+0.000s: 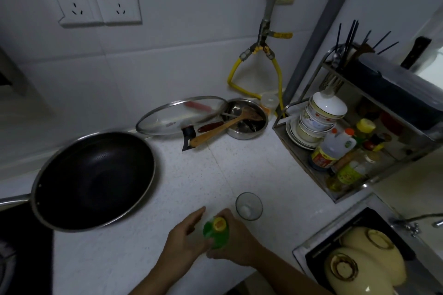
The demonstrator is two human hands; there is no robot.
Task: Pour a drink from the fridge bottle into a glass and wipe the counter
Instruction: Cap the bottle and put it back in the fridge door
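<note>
Near the front edge of the speckled white surface (191, 170), a green plastic bottle (215, 235) with a round yellow cap stands upright between 2 hands. The right hand (236, 244) wraps its fingers around the bottle's body; the left hand (184, 239) lies against its other side with fingers stretched forward, loose rather than gripping. Just beyond the bottle stands a clear round glass (248, 205), seemingly empty. To the left sits a wide dark wok (93, 181) with a shiny metal rim. Farther back, a glass lid (177, 115) leans beside a steel bowl (247, 118) holding a wooden spatula (225, 127).
</note>
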